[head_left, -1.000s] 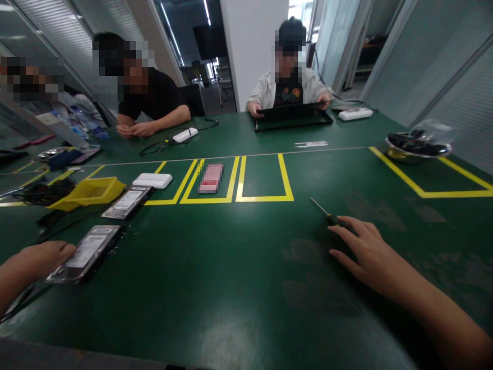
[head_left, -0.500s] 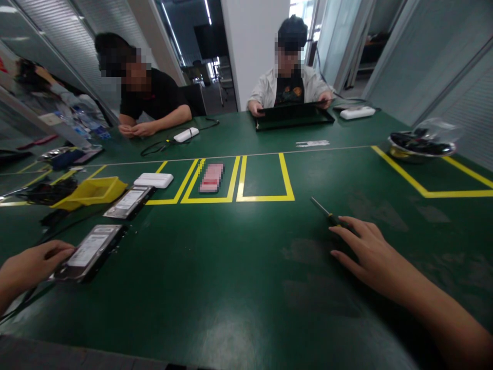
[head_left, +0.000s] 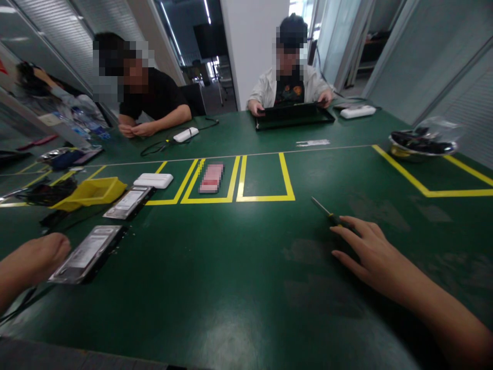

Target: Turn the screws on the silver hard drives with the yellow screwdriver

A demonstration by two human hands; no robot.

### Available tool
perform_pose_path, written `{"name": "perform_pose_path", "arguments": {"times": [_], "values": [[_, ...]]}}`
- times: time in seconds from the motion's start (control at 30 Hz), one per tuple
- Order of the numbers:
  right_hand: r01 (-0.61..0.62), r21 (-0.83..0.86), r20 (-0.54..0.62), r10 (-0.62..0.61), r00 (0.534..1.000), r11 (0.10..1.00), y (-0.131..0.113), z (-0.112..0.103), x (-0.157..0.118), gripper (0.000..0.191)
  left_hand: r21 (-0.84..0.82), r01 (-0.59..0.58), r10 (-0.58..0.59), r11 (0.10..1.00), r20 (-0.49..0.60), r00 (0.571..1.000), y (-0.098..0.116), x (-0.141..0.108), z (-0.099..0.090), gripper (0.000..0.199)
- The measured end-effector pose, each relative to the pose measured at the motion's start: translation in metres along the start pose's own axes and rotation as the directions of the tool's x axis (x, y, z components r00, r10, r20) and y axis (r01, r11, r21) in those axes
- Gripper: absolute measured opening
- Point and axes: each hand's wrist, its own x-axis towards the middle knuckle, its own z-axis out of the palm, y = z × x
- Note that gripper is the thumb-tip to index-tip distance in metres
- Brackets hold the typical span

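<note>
At the left edge, my left hand (head_left: 44, 257) is closed, its fingers curled beside the nearer hard drive (head_left: 90, 252). What those fingers hold, if anything, is hidden. The drive lies label up on the green table. Just beyond it rests a second hard drive (head_left: 129, 201). On the right, my right hand (head_left: 360, 244) lies open, with fingers spread and the thumb apart. Its fingertips touch the dark handle of a screwdriver (head_left: 324, 208), partly covering it. The metal shaft points away to the left.
A yellow bin (head_left: 94, 192), black cables (head_left: 50, 190) and a white box-like device (head_left: 154, 180) stand at left. A pink, blurred-out item (head_left: 211, 178) lies within yellow tape. At right sits a metal bowl (head_left: 421, 144) of dark items. Two people sit opposite, one holding a black tray (head_left: 295, 117).
My left hand has come off the nearer hard drive's edge, moving slightly up and left, and its fingers have curled in. My right hand and the screwdriver have stayed almost still.
</note>
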Motion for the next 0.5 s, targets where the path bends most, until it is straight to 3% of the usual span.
{"name": "perform_pose_path", "arguments": {"times": [0.1, 0.23, 0.3, 0.4, 0.5], "values": [[0.006, -0.009, -0.002, -0.006, 1.000, 1.000, 0.001, 0.001, 0.000, 0.050, 0.001, -0.073, 0.073, 0.997, 0.000, 0.997, 0.023, 0.001, 0.003, 0.038], [0.012, -0.019, 0.000, -0.012, 1.000, 1.000, 0.001, 0.001, 0.001, 0.050, 0.141, -0.342, 0.349, 0.929, -0.031, 0.936, 0.078, -0.005, 0.002, 0.037], [0.017, -0.021, -0.002, -0.017, 1.000, 1.000, 0.000, 0.001, 0.001, 0.050, 0.201, -0.343, 0.356, 0.917, -0.028, 0.934, 0.096, -0.011, 0.001, 0.037], [0.018, -0.016, -0.001, -0.018, 1.000, 1.000, 0.000, 0.000, 0.000, 0.049, 0.147, -0.239, 0.250, 0.960, -0.058, 0.967, 0.093, -0.018, 0.000, 0.042], [0.012, -0.018, -0.006, -0.012, 1.000, 1.000, 0.000, 0.000, 0.000, 0.049, 0.043, -0.079, 0.085, 0.996, -0.154, 0.984, 0.056, -0.024, 0.008, 0.052]]}}
